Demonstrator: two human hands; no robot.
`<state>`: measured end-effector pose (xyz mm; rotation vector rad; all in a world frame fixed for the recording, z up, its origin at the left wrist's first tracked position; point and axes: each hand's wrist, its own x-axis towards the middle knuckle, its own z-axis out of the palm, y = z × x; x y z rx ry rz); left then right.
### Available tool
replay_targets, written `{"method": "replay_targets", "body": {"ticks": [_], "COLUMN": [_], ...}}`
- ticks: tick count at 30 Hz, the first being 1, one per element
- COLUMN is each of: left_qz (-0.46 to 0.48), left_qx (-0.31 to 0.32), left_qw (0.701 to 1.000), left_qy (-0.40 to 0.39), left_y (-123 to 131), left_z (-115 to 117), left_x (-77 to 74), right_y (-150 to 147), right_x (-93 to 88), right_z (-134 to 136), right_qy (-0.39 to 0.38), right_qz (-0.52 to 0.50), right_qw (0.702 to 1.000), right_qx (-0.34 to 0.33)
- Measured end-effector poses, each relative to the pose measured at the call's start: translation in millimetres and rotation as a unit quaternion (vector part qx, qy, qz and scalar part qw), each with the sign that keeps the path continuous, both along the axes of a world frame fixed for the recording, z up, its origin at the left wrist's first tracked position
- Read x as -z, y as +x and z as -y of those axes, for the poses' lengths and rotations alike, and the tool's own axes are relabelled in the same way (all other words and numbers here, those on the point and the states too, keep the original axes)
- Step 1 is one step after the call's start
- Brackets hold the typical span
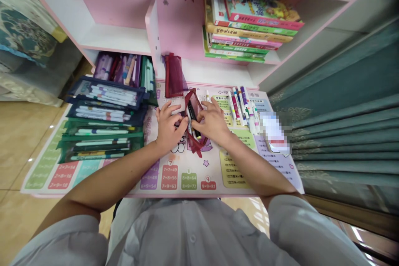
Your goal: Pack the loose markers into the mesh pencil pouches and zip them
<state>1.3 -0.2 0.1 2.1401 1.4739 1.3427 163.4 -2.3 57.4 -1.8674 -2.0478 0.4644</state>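
Note:
My left hand (170, 126) and my right hand (212, 122) meet over a dark red mesh zip pouch (195, 143) lying on a printed multiplication desk mat (187, 178). Both hands grip the pouch's sides and hold its mouth apart. Inside it stand a black marker (192, 114) and at least one lighter pen, their lower parts hidden by the mesh and my fingers. A second red mesh pouch (173, 75) stands empty-looking against the shelf, just beyond my left hand. A row of loose colored markers (241, 108) lies to the right of my right hand.
Several zipped pouches of pens (106, 95) are stacked at the desk's left side, below a pink shelf unit (115, 37) holding books (252, 20). A blurred white paper (274, 133) lies at the right edge, beside a green curtain (339, 133).

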Motion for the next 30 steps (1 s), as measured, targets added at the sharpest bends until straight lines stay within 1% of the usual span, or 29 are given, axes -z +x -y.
{"method": "replay_targets", "body": {"ticks": [4, 8, 12, 20, 23, 25, 28, 30], "left_qz": [0.0, -0.006, -0.012, -0.011, -0.013, -0.009, 0.0, 0.0], "left_qx": [0.0, 0.001, -0.004, -0.002, -0.003, -0.002, 0.001, 0.002], "left_qw": [1.0, 1.0, 1.0, 1.0, 1.0, 1.0, 1.0, 1.0], "left_qy": [0.006, -0.005, -0.022, -0.015, -0.022, -0.019, -0.004, -0.001], "left_y": [-0.5, -0.8, -0.8, -1.1, -1.0, -0.8, -0.7, -0.8], "left_z": [0.0, 0.0, 0.5, 0.5, 0.6, 0.6, 0.4, 0.2], "left_x": [0.1, -0.2, -0.6, -1.5, -1.6, -1.4, -1.1, -0.7], "right_y": [0.0, -0.3, -0.9, 7.3, 20.5, 32.4, 48.1, 53.2], "right_x": [3.8, 4.5, 5.1, 6.6, 8.7, 13.8, 27.6, 38.1], "right_z": [-1.2, -1.1, -0.2, -4.9, -15.5, -26.3, -42.9, -50.2], "right_qy": [-0.006, -0.001, 0.017, 0.038, 0.075, 0.104, 0.115, 0.104], "right_qz": [0.0, -0.007, -0.021, -0.029, -0.043, -0.043, -0.024, -0.009], "right_qw": [1.0, 1.0, 0.999, 0.999, 0.996, 0.992, 0.986, 0.985], "right_qx": [-0.004, -0.006, -0.019, -0.022, 0.006, 0.049, 0.118, 0.138]}}
